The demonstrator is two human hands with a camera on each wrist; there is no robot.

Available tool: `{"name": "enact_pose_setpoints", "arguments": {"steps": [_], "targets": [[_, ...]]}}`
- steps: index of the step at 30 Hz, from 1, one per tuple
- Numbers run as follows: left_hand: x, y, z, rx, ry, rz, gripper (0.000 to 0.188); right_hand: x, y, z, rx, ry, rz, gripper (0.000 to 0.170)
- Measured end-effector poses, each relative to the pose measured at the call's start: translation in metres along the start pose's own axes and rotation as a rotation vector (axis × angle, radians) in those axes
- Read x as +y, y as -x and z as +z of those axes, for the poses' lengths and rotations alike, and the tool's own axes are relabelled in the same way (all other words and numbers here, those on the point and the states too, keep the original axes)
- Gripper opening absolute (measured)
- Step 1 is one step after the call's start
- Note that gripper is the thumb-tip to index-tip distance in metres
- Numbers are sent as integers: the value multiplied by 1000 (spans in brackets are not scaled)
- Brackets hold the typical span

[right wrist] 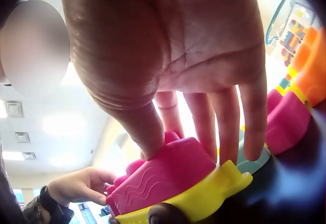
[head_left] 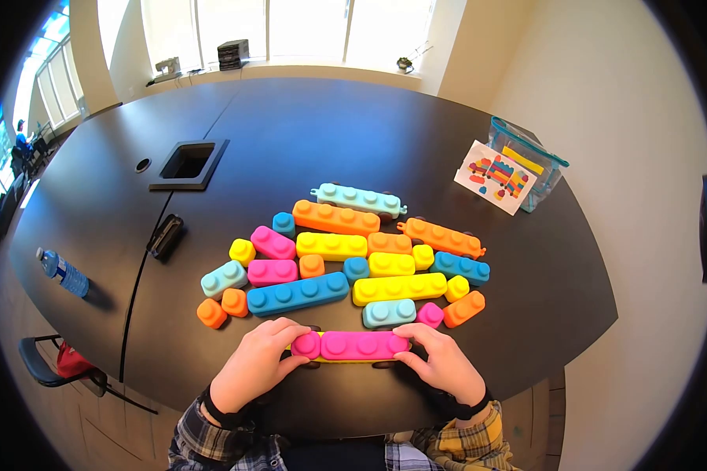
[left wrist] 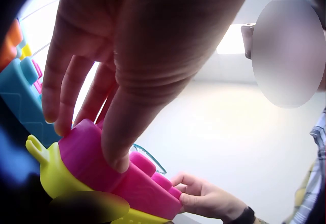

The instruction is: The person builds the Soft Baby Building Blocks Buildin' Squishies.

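A yellow wheeled train base (right wrist: 204,201) stands at the near edge of the table, with pink building blocks side by side on top. At its left end sits a small one-stud pink block (head_left: 305,345), which my left hand (head_left: 251,363) pinches between thumb and fingers. The long pink block (head_left: 365,346) fills the rest of the base, and my right hand (head_left: 445,366) grips its right end. In the right wrist view, wavy lines mark the long block's side and a dark wheel (right wrist: 167,215) shows below. The two pink blocks meet closely.
Behind the hands lie many loose blocks, among them a long blue block (head_left: 298,295) and a long yellow block (head_left: 399,290). An orange wheeled base (head_left: 441,238) and a light blue one (head_left: 359,199) are farther back. A picture card (head_left: 496,177) leans on a clear bag; a water bottle (head_left: 63,273) stands left.
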State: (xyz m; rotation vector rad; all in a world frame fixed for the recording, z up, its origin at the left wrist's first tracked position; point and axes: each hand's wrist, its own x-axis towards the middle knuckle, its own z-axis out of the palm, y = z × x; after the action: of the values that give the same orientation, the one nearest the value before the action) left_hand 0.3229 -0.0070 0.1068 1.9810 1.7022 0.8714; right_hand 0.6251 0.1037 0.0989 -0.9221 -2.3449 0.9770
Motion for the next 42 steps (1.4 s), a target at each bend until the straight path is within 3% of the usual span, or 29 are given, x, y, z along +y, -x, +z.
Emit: {"name": "enact_pose_setpoints", "arguments": {"steps": [15, 27, 30, 34, 38, 42], "targets": [[-1, 1, 0, -4, 15, 9, 41, -3, 5, 10, 53, 172, 3, 37], [-2, -2, -5, -64, -91, 42, 42, -2, 7, 12, 4, 278, -11, 53], [-25, -11, -22, -104, -108, 56, 43, -6, 6, 9, -2, 318, -32, 54], [-63, -33, -65, 94, -163, -75, 36, -8, 5, 7, 21, 338, -83, 53], [-119, -65, -93, 38, -392, -92, 43, -9, 4, 6, 78, 303, -138, 45], [-146, -83, -90, 54, -392, -83, 40, -14, 3, 6, 55, 274, -60, 39]]}}
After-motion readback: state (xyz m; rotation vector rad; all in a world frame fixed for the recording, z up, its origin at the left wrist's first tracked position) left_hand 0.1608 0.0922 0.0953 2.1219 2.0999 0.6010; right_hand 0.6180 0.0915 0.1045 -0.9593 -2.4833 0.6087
